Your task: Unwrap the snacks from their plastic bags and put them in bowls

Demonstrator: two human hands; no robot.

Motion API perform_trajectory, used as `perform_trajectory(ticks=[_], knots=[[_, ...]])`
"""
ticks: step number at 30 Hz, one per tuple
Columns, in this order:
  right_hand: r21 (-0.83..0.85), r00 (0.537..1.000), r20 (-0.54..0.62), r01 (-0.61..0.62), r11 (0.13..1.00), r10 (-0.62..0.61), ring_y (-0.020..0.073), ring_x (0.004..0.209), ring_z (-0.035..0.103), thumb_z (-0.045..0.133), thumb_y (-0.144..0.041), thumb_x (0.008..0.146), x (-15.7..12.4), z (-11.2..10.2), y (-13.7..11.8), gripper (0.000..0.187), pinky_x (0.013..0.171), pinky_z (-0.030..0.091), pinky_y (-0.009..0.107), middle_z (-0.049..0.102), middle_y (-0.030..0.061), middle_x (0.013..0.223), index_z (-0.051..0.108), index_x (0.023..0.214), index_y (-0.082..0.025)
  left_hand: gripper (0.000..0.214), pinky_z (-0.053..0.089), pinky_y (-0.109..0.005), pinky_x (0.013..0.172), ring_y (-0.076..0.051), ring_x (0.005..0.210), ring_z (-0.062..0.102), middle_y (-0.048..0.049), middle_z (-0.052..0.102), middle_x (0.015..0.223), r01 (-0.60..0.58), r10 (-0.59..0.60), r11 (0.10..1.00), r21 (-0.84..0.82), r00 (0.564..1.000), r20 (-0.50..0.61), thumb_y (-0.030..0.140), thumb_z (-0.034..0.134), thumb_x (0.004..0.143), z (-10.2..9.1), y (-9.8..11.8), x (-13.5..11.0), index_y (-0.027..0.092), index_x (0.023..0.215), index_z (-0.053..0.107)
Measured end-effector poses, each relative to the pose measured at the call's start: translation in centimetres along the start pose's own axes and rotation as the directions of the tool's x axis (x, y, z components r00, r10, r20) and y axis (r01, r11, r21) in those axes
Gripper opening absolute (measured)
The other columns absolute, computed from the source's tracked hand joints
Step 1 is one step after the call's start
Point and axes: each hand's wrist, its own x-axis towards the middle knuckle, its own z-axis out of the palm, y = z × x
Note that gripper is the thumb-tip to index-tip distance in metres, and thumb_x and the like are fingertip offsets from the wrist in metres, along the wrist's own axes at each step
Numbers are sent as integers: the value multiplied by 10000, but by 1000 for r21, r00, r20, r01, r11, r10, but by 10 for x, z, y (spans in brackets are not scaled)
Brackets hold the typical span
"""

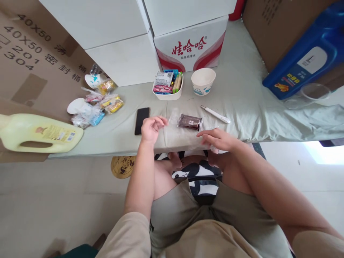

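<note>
While the left hand (152,129) bends its fingers above the worktop (239,82), the right hand (217,138) reaches over the front edge with its fingers partly stretched out. I cannot tell if the left grip is wide or narrow, or if it pinches anything. I cannot tell about the right grip either, since some clear plastic shows under it. A dark brown wrapped snack (190,122) lies between the hands, a bit farther back, nearer the right one. Next to its left end is a clear crinkly wrapper (174,115). A black phone (142,122) lies just left of the left hand. Behind the snack are a white pen-shaped thing (215,114), a paper bowl (203,84) and a white tub (168,96) full of little packs.
</note>
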Motion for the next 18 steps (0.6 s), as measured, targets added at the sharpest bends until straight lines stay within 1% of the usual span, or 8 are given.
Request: perform_trajectory(ticks=[2,4,6,9,12,13,15,18], knots=[[-54,993,-12,-120,991,119,164,573,674,397,-317,956,3,0,0,363,665,521,301,771,13,812,715,1107,-228,443,394,-249,479,-140,545,588,-73,642,672,155,-155,987,52,988,-3,522,543,803,-5,1,-1,185,520,587],[-166,979,-120,-186,968,167,190,625,685,419,-336,963,7,1,-2,383,696,519,317,766,28,812,693,1207,-224,398,330,-222,456,-108,519,547,-45,654,694,145,-127,969,199,987,-100,542,611,781,-7,-1,0,179,619,618],[-276,954,-252,-234,932,164,242,742,701,456,-330,945,13,3,-3,477,725,518,347,768,48,843,598,1385,-213,357,391,-216,533,-126,638,601,-35,685,769,96,-51,920,379,991,-128,535,672,762,-5,-5,1,179,774,675],[-407,904,-427,-222,886,30,309,926,683,489,-296,912,25,8,-2,568,786,520,407,758,120,1045,525,1466,-176,429,490,-274,746,-196,887,652,-56,723,918,81,-144,802,592,988,61,545,728,717,5,-9,-1,176,935,710],[-523,867,-451,-66,850,-210,346,1124,618,475,-240,903,40,17,3,465,938,491,481,683,161,1260,635,1333,-167,283,492,-337,894,-229,975,647,-73,720,1036,4,-247,719,695,936,249,426,760,656,20,-10,-7,174,759,681],[-540,867,-424,-9,842,-263,349,1171,596,482,-228,892,44,20,5,455,978,478,496,664,153,1296,645,1314,-177,233,487,-344,925,-230,999,644,-78,713,1088,-13,-254,728,686,924,287,386,737,657,25,-9,-9,174,668,642],[-532,877,-366,77,843,-311,345,1225,569,534,-220,844,50,24,10,508,1026,467,501,632,136,1354,615,1345,-186,235,494,-341,933,-230,1059,639,-86,687,1202,23,-253,827,562,907,336,352,681,664,34,-9,-15,169,568,567],[-492,870,-385,89,866,-309,347,1234,568,592,-191,753,54,25,19,645,1032,483,495,604,142,1390,556,1397,-185,198,531,-296,789,-241,1101,651,-101,692,1197,217,-279,956,197,881,383,349,679,628,41,-6,-23,164,662,620]])
